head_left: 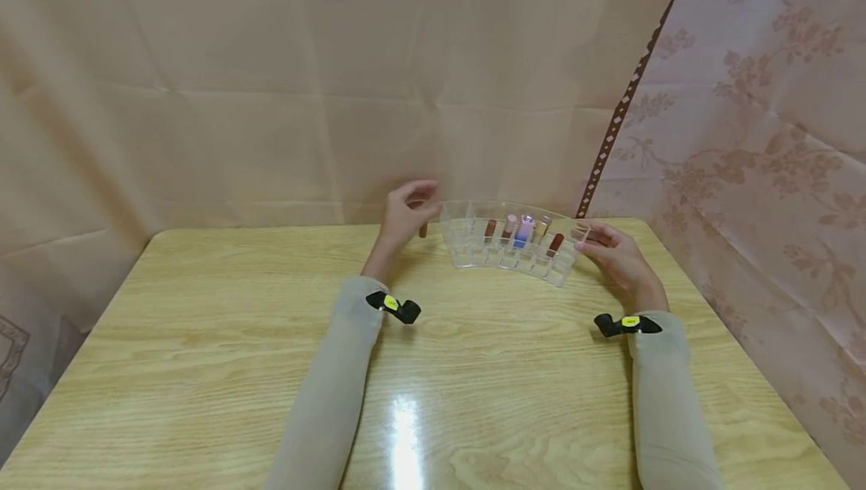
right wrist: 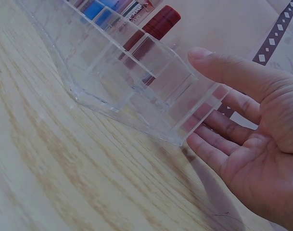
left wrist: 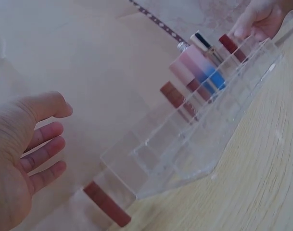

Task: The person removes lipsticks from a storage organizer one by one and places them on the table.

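Observation:
A clear, curved, tiered lipstick organizer is at the table's far side. In its slots stand a brown-red tube, a pink-capped lipstick tube, a pink-to-blue bottle, a clear tube and a dark red tube. My right hand holds the organizer's right end, thumb at the front edge and fingers around the side wall. Beside the left end, my left hand has loosely bent fingers and holds nothing. Near it, a brown-red lipstick tube is outside the organizer.
The wooden table reaches toward me under both forearms. A beige curtain hangs behind its far edge, and a floral pink cloth hangs along the right side.

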The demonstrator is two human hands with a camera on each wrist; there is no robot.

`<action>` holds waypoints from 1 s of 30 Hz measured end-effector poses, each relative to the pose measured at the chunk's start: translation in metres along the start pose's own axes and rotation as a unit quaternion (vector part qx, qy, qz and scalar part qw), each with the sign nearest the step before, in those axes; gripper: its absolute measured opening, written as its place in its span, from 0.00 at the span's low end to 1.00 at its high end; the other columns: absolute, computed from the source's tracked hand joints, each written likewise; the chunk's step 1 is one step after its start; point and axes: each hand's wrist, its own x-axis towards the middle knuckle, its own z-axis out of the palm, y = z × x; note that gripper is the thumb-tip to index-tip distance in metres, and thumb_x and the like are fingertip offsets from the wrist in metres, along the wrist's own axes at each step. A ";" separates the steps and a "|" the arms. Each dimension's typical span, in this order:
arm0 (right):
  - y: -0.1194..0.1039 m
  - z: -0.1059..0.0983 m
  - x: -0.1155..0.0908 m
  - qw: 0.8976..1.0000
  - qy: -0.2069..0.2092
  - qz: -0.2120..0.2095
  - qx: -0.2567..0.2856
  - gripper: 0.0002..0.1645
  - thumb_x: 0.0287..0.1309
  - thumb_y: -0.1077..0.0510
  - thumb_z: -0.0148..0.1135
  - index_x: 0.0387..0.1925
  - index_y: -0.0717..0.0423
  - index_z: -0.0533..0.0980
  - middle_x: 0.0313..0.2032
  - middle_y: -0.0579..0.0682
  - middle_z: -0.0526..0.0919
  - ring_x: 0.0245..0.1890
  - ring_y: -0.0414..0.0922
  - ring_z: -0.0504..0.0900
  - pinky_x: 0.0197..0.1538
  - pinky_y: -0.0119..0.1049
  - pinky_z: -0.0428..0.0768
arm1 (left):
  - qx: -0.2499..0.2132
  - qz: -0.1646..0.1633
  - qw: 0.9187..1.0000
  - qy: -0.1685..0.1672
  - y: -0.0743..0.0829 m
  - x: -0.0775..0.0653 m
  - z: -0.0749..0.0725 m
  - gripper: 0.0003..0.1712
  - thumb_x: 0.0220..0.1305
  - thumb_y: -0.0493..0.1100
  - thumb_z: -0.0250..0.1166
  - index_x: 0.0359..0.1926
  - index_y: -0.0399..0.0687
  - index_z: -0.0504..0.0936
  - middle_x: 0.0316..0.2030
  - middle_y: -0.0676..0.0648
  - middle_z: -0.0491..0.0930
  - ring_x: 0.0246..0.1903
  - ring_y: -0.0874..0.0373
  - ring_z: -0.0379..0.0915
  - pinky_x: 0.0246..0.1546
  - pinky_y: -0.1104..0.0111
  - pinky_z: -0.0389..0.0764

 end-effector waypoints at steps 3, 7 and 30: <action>-0.001 0.001 0.000 1.000 0.001 0.006 0.002 0.30 0.67 0.71 0.61 0.68 0.64 0.66 0.52 0.40 0.83 0.52 0.32 0.82 0.56 0.23 0.80 | -0.003 0.016 1.000 -0.010 0.006 -0.001 0.005 0.22 0.60 0.29 0.71 0.56 0.32 0.82 0.54 0.31 0.82 0.56 0.36 0.78 0.63 0.47 0.77; -0.002 0.002 -0.001 1.000 0.003 0.012 0.012 0.27 0.67 0.71 0.60 0.66 0.62 0.67 0.52 0.41 0.83 0.52 0.32 0.82 0.56 0.22 0.80 | -0.012 0.032 0.999 -0.031 0.010 -0.003 0.012 0.23 0.59 0.27 0.69 0.56 0.32 0.81 0.54 0.29 0.81 0.56 0.34 0.77 0.63 0.44 0.77; 0.002 0.006 0.000 1.000 0.000 0.001 -0.017 0.32 0.68 0.68 0.61 0.70 0.66 0.64 0.55 0.41 0.81 0.56 0.33 0.80 0.57 0.22 0.80 | 0.011 0.010 0.992 -0.128 0.004 -0.003 0.059 0.25 0.62 0.28 0.69 0.60 0.28 0.77 0.55 0.26 0.79 0.56 0.33 0.77 0.59 0.48 0.81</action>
